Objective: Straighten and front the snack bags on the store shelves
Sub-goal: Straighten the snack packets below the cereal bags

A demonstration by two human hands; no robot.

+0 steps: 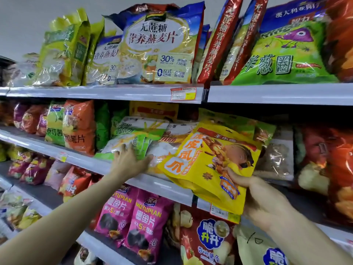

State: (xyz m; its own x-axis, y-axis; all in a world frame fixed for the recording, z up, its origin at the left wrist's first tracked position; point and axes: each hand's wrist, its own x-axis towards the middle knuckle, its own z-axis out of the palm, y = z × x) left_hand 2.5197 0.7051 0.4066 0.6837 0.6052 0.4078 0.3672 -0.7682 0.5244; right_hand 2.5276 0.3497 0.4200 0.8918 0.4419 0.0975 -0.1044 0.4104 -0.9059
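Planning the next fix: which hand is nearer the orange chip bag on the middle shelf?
Left. The left hand rests on a green-and-white bag just right of the orange chip bag; the right hand holds a yellow bag farther right.

You can read "无蔗糖 营养燕麦片" and "30%" on the oat bag up top, "洋葱圈" on the green bag to its right, "MUYUPIAN" on the pink bags low down, and "虎皮凤爪" on the yellow bag nearest you.
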